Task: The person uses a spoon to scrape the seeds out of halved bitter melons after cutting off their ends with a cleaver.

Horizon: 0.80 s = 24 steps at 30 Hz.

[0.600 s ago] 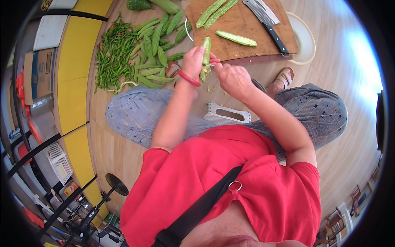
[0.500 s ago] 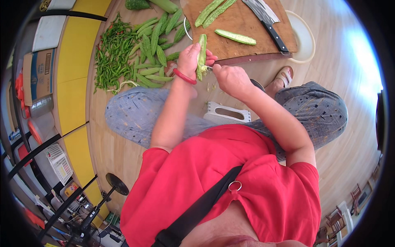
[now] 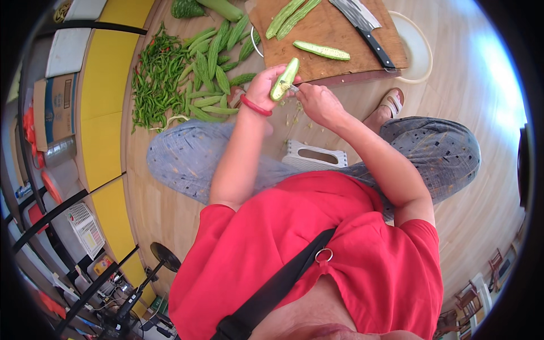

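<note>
My left hand is wrapped round a halved bitter melon, its hollowed cut face turned up. In my right hand is a slim metal tool, probably a spoon. Its tip sits in the pale pulp at the near end of the half; its working end is partly hidden. Just beyond my hands is a wooden cutting board. On it lie two bitter melon halves with ridged skin up, another half cut side up, and a black-handled cleaver.
Whole bitter melons and a heap of green and red chillies lie on the floor at left. A pale round basin shows beside the board. Between my legs stands a white plastic stool; pulp scraps dot the floor.
The held half has tilted and turned its cut face more upward. My right hand has shifted slightly, keeping the tool at the pulp. More scraps are on the floor below.
</note>
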Available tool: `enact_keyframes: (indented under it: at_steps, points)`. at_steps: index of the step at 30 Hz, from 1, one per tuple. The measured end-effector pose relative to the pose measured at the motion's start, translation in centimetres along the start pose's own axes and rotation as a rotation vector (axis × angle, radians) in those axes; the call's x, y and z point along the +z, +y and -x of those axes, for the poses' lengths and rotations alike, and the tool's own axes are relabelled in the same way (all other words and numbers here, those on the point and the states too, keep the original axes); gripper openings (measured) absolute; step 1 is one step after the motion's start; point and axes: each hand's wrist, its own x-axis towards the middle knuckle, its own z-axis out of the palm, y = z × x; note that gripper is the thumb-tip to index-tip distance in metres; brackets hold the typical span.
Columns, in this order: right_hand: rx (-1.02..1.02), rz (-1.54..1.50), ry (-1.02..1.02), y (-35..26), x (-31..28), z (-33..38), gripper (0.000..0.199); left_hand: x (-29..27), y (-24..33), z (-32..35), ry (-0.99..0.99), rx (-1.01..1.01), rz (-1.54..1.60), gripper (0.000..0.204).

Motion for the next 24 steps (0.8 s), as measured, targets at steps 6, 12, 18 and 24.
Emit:
enact_keyframes:
  at_steps: [6,12,18,24]
  points:
    - [0.103,-0.025,-0.021,0.5,0.1,-0.5,0.028,1.4,-0.8,0.8,0.197,0.111,0.008,0.030]
    - [0.114,0.044,0.007,0.8,0.7,-0.6,0.024,2.8,-1.0,1.9,0.428,0.179,0.078,0.029]
    - [0.032,0.115,0.051,0.1,0.8,-0.3,0.018,3.6,-2.7,2.0,0.427,0.282,-0.014,0.028]
    - [-0.093,0.214,0.059,0.3,0.8,0.0,0.017,1.9,-3.6,0.9,0.368,0.259,-0.005,0.027]
